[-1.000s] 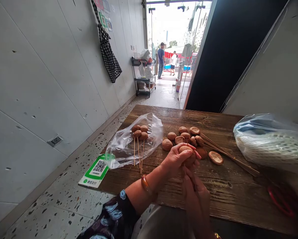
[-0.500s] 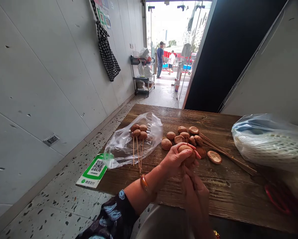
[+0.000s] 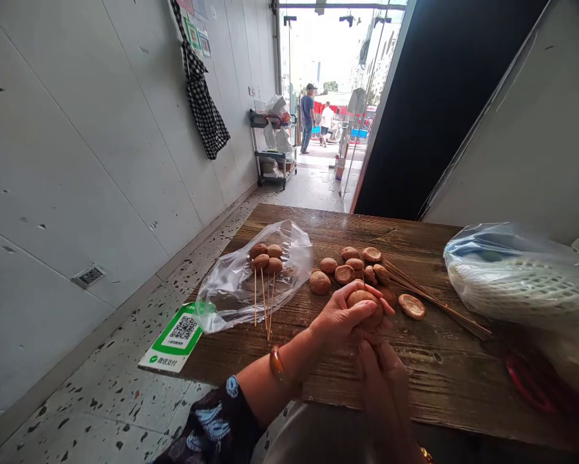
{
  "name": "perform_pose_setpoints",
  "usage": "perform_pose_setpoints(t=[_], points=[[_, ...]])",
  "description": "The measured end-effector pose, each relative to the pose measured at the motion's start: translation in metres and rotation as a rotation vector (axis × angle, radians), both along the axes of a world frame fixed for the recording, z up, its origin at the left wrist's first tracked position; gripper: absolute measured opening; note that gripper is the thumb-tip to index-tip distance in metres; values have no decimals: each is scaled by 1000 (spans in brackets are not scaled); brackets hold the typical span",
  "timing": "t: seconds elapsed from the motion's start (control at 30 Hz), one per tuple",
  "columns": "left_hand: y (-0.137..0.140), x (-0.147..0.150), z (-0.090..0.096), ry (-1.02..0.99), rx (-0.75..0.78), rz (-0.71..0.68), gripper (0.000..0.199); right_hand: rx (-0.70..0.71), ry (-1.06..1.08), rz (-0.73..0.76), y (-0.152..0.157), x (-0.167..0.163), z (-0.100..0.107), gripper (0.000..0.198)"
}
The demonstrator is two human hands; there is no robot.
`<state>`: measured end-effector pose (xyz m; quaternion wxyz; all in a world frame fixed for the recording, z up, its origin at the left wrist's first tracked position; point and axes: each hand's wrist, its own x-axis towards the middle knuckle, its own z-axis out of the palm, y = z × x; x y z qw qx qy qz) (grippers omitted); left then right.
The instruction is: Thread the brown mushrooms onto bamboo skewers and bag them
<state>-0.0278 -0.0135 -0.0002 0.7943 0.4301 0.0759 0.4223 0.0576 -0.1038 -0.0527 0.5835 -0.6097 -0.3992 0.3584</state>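
Note:
My left hand [image 3: 340, 316] is closed round a brown mushroom cap [image 3: 365, 301], thumb across its near face. Just below, my right hand [image 3: 383, 370] is pinched on a thin wooden skewer, mostly hidden by the fingers; a short thin length shows above the cap. Several loose mushroom caps [image 3: 320, 283] lie beyond my hands, and one upturned cap [image 3: 412, 307] rests to their right. Beside them is a bundle of skewers [image 3: 434, 299]. At left, several skewered mushrooms [image 3: 266, 259] lie on a clear plastic bag [image 3: 231, 303].
The wooden table [image 3: 444, 386] holds a green and white QR-code card [image 3: 173, 338] at its left edge. A plastic bag with white netting [image 3: 516, 277] is at right, near a blurred red object [image 3: 525, 383]. Beyond stand a cart [image 3: 274, 145] and a glass door [image 3: 361, 122].
My right hand has come up closer to the mushroom cap, and the skewer length seen below it is now hidden. The left hand keeps its hold. The whole view has shifted slightly.

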Motion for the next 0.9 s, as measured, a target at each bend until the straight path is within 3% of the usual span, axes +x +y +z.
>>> perform_pose_setpoints(t=[0.2,0.43,0.67,0.9], points=[[-4,-7,12,-81,48,-22,30,-67,162,114,-8,6,-1,30],[-1,-14,20,-116,63,21,30,-17,442,135,-12,28,3,39],[1,-5,9,-26,35,74,31,-66,242,282,-9,27,2,32],[7,-2,3,68,-22,149,33,-52,259,329,2,11,10,26]])
